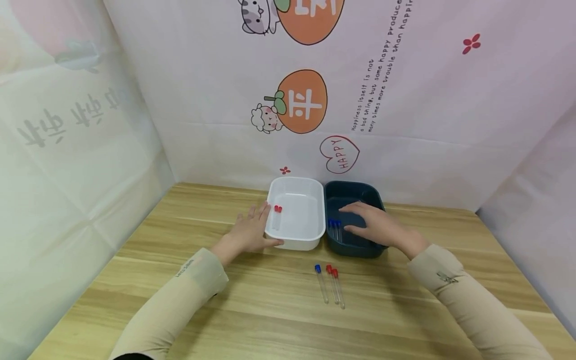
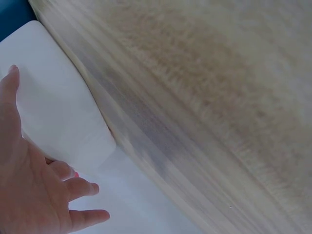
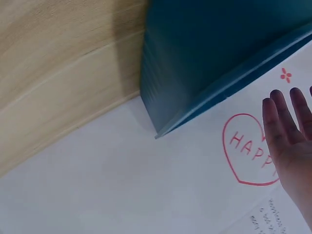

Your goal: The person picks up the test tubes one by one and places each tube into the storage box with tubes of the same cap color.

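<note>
Two bins [image 1: 295, 245] hold five tubes [image 1: 335, 224] and three tubes [image 1: 333, 287] lie outside, left hand [image 1: 250, 231] and right hand [image 1: 377, 225] spread.

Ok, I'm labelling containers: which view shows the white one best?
The head view: it shows the white container from above, inside included. The left wrist view catches only part of its outside; the right wrist view shows none.

Wood-grain tabletop [image 1: 252, 310], white printed cloth [image 1: 216, 95] behind, orange fruit print [image 1: 302, 101], cartoon sheep [image 1: 267, 119], red HAPPY heart [image 1: 339, 155]
</note>
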`<state>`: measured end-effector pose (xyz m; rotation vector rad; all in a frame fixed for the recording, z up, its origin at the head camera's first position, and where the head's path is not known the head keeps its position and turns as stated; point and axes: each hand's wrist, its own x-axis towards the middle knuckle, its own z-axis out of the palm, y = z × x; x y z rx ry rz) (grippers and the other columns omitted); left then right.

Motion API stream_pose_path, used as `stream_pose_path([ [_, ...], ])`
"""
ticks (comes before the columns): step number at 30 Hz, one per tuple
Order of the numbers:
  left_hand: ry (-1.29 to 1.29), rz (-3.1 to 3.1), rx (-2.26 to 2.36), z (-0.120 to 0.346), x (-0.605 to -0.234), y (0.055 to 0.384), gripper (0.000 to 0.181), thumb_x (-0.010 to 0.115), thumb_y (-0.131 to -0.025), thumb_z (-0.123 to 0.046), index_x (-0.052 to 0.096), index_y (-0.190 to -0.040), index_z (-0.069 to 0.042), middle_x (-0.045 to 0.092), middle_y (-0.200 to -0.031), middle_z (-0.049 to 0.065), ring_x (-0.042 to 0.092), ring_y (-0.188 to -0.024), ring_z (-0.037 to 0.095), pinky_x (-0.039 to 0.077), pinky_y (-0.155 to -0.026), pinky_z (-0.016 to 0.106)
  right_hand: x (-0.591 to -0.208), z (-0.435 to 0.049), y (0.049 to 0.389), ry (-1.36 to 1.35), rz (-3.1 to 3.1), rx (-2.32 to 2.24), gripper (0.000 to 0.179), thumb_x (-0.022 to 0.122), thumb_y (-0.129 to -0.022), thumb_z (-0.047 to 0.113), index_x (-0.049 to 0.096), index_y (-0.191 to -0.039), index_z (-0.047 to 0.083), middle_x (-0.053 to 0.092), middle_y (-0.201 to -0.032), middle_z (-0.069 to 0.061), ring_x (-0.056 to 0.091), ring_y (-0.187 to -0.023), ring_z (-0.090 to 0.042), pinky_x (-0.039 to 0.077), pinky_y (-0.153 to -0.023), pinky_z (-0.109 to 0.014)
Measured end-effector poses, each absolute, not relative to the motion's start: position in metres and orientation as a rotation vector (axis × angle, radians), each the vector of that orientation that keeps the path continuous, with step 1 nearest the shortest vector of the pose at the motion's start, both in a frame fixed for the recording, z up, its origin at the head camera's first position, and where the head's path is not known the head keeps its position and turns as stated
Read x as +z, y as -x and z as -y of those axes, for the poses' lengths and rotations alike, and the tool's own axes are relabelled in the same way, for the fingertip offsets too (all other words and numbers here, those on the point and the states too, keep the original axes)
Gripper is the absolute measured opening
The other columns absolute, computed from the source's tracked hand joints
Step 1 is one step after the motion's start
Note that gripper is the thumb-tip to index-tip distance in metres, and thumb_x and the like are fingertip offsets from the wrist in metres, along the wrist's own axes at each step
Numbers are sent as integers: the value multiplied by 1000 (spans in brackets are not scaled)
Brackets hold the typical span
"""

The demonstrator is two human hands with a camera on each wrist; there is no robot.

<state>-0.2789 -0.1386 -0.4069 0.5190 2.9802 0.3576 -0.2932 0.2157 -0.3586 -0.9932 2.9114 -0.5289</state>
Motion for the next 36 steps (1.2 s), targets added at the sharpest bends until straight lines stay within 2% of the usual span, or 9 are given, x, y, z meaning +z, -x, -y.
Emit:
stream_pose_path([
  [16,-522,-2972,353,139,-404,278,114,68,-88,-67,13,-163,0,11,-171,14,15,-153,45,17,-116,71,-350,-220,256,1053,-2945,-595,48,70,-100,27,59,-143,9,57,-144,-16,53,-134,-38,44,-106,-58],
  [24,-520,-2969,359,139,-405,277,114,68,-88,-67,14,-163,0,12,-171,14,15,-153,45,17,-115,71,-353,-221,238,1085,-2980,-632,46,74,-97,23,62,-140,10,63,-135,-13,64,-118,-31,55,-93,-50],
  [32,-517,-2967,370,139,-403,276,114,68,-88,-67,14,-163,0,12,-171,14,15,-153,44,17,-116,71,-358,-215,220,1152,-2911,-711,45,74,-97,21,62,-139,11,64,-133,-8,65,-112,-25,57,-90,-47],
  [36,-518,-2965,368,139,-402,275,114,68,-89,-67,14,-163,1,12,-171,14,15,-153,45,17,-116,71,-365,-211,214,1214,-2856,-734,45,75,-96,18,62,-138,8,64,-132,-8,66,-106,-24,58,-85,-44],
])
